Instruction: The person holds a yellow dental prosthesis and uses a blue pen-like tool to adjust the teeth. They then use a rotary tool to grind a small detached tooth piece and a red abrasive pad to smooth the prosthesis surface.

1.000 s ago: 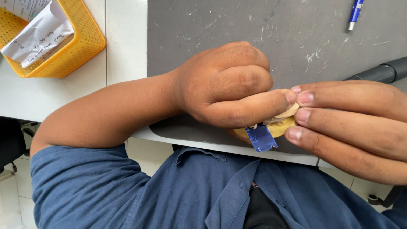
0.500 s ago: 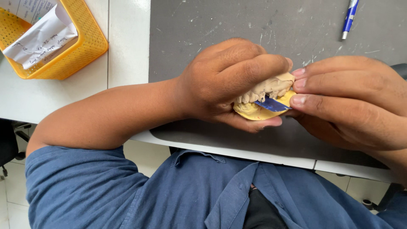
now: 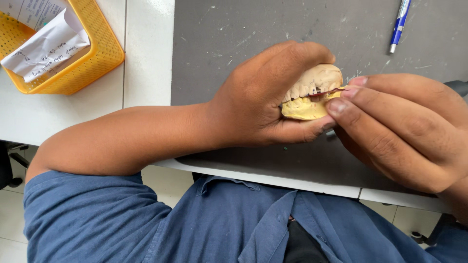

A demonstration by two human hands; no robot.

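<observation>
Fingers (image 3: 341,108) at dental cast (image 3: 312,92) over scuffed grey mat (image 3: 234,39).

Left hand (image 3: 263,97) curled shut — right hand (image 3: 404,129) pinching beside it.

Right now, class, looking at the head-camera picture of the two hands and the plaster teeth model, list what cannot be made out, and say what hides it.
- Plaster teeth model: its back and underside, covered by the left hand.
- Thin red strip between the teeth: its far end, behind the right hand's fingertips.
- Blue pen: top cut off by the upper edge.
- Yellow basket: left part cut off; papers cover its inside.
</observation>
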